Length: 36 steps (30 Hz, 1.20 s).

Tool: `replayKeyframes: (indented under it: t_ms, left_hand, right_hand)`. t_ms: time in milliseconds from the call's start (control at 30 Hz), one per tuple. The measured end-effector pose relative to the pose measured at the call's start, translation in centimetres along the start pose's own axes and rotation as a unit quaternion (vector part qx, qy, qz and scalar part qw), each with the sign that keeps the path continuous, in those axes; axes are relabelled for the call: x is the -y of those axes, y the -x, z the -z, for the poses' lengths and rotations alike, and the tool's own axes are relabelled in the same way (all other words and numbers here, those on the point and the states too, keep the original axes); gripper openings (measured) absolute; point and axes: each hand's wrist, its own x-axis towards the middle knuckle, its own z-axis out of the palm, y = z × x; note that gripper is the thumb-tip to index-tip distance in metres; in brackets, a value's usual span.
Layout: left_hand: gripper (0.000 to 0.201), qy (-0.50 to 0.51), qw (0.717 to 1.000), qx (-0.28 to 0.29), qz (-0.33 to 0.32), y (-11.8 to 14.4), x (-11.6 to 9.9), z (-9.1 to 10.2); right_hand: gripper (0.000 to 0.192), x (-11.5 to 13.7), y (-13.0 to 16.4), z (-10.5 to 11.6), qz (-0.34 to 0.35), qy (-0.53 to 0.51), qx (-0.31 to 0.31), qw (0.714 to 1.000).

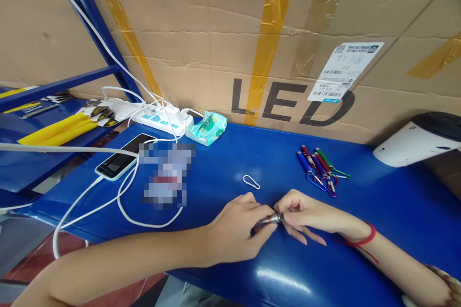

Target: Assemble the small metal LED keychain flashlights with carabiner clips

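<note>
Both my hands meet over the blue table (396, 211) on one small silver keychain flashlight (270, 220). My left hand (236, 235) grips its body from the left. My right hand (306, 213), with a red string at the wrist, pinches its right end with the fingertips. A loose silver carabiner clip (251, 182) lies on the table just beyond my left hand. Several coloured keychain flashlights (320, 169) with clips attached lie in a group behind my right hand.
A phone (120, 158) on a white cable (122, 201) lies at the left, near a white power strip (162, 119) and a tissue pack (208, 127). A white device (414, 141) sits at the right. A cardboard box (252, 33) walls the back. Blue shelving (54, 120) stands left.
</note>
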Motion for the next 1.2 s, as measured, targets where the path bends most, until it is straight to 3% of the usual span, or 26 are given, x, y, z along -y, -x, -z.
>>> replayKeyframes:
  t_ms: [167,633,833,1067,1200]
  left_hand:
    - [0.023,-0.009,1.000,-0.004,0.026,0.1,-0.2,-0.2]
    - [0.032,-0.027,0.999,0.025,-0.002,-0.2,0.5,0.1]
    - [0.028,-0.018,1.000,-0.003,0.000,-0.3,1.2,-0.2]
    - [0.028,0.022,0.999,-0.003,0.034,0.2,0.8,-0.3]
    - [0.025,0.048,0.998,0.003,0.051,0.0,0.2,0.3]
  right_hand:
    - [0.048,0.2,0.0,-0.2,-0.012,0.012,-0.012,1.000]
    - [0.048,0.5,0.0,-0.8,0.006,0.019,-0.031,0.999]
    - [0.051,0.6,-0.3,-1.1,0.015,0.028,-0.037,0.999]
    - [0.044,0.6,0.0,-2.0,0.015,0.074,-0.095,0.993]
    - [0.040,1.6,1.1,-3.0,0.007,0.164,-0.183,0.969]
